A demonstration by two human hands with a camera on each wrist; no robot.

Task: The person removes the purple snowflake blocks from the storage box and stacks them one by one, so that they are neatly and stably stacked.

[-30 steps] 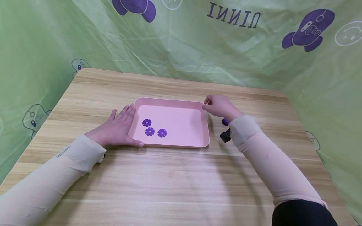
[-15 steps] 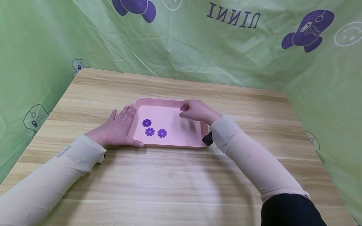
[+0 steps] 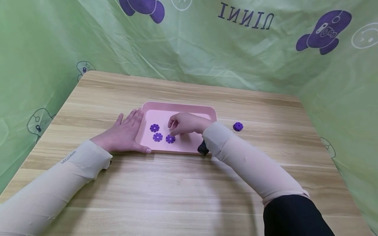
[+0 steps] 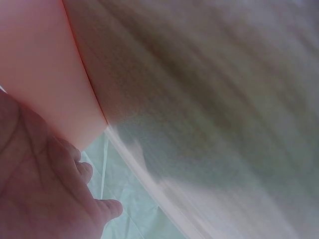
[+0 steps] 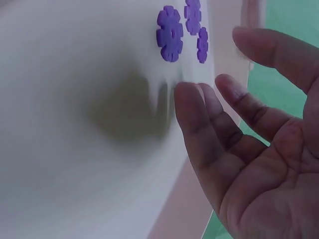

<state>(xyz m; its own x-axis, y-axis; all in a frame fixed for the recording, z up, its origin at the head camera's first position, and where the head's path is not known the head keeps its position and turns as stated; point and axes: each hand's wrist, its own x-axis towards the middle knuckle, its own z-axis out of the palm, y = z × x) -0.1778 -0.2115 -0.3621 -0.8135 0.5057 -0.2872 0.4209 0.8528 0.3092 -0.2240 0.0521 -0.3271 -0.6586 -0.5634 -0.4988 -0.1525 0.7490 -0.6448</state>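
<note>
Green sheet [image 3: 189,68] hung at the back and sides, wood table [image 3: 177,190] under it, pink tray [image 3: 180,107] sitting on the wood. Three purple discs [image 3: 157,137] lie flat and apart in the tray, over toward its left end, and there's a chunky purple stack [image 3: 238,126] on the wood to the right of it (can't tell how many pieces). Left hand [image 3: 121,135] is spread flat against the tray's left end with the thumb by the near edge, not gripping anything, so I'd say it's just steadying things. Right hand [image 3: 189,124] hangs over the tray, fingers loosely bent, thumb well away from them and nothing in the grasp. My read: the step in hand is lining up on the discs. Next move, imo, calls for dropping the fingertips and getting thumb and finger on a rim; they're thin and flat, so fumbling's easy.
</note>
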